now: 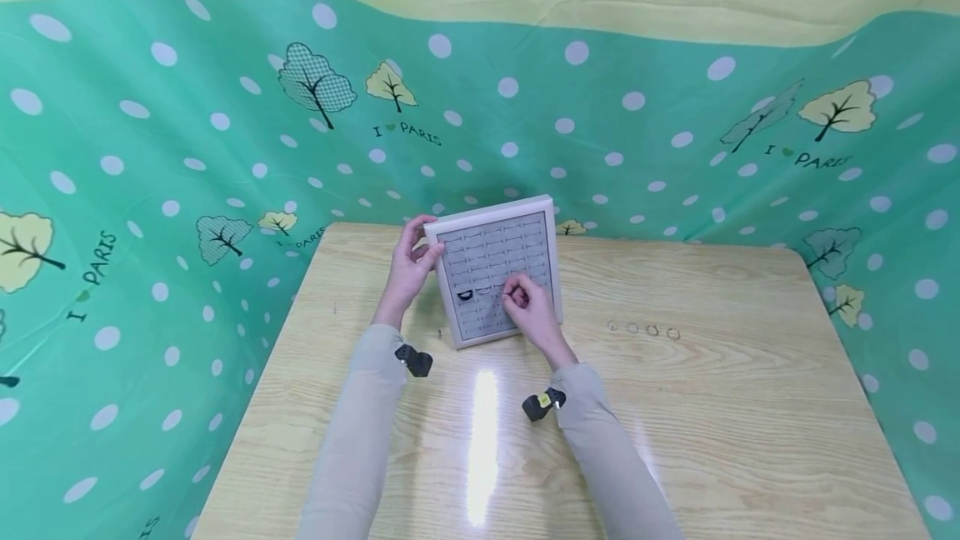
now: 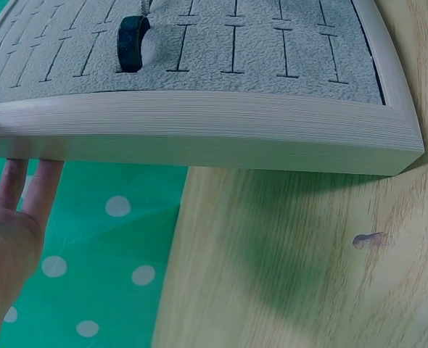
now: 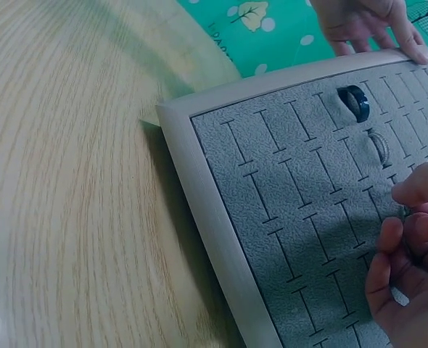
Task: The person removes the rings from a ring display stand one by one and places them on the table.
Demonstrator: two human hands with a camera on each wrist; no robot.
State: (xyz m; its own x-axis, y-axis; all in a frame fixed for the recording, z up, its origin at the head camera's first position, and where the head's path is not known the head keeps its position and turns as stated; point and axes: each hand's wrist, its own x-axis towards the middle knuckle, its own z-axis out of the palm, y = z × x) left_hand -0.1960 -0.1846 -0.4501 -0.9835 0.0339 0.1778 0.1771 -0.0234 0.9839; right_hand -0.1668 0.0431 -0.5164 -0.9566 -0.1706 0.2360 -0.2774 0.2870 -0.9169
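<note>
A white-framed ring tray [image 1: 553, 248] with grey slotted velvet stands tilted on the wooden table [image 1: 712, 407]. My left hand [image 1: 429, 250] grips its upper left corner, thumb on the frame and fingers [image 2: 22, 181] behind it. A dark ring [image 1: 465, 295] sits in a slot, with a clear ring [image 1: 483, 291] beside it. The wrist views show the dark ring [image 2: 133, 43] [image 3: 354, 101] and clear ring [image 3: 379, 145] close up. My right hand [image 1: 516, 294] presses curled fingertips [image 3: 410, 196] against a slot right of them, pinching a small ring that is mostly hidden.
Several clear rings [image 1: 642, 329] lie in a row on the table right of the tray. A green dotted cloth [image 1: 150, 190] rises behind and to both sides. The table's left edge [image 2: 174, 254] runs just beside the tray.
</note>
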